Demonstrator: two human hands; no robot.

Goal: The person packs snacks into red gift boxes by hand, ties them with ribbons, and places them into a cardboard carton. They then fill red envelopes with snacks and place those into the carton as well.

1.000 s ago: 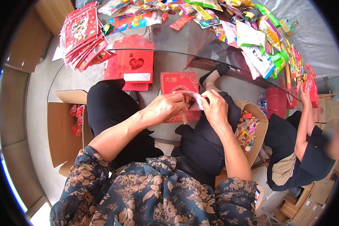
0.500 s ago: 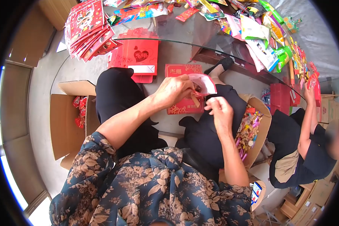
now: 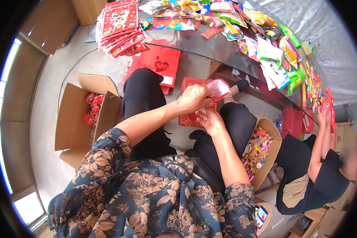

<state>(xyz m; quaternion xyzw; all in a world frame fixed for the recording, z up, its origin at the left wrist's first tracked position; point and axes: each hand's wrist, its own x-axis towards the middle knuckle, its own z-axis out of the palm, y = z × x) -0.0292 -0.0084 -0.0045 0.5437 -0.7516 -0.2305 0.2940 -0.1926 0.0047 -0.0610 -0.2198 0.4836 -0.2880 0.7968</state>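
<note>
Toward two o'clock, the person's left hand is clamped on the rim of a white-lined red bag, its contents hard to make out. The right hand curls just beneath; whether it grips cannot be told. At nine, an open carton holds red packets; near four, a second carton, partly hidden by a leg, holds mixed colourful pieces.

Pouch between knees — snacks on table beyond.
</note>
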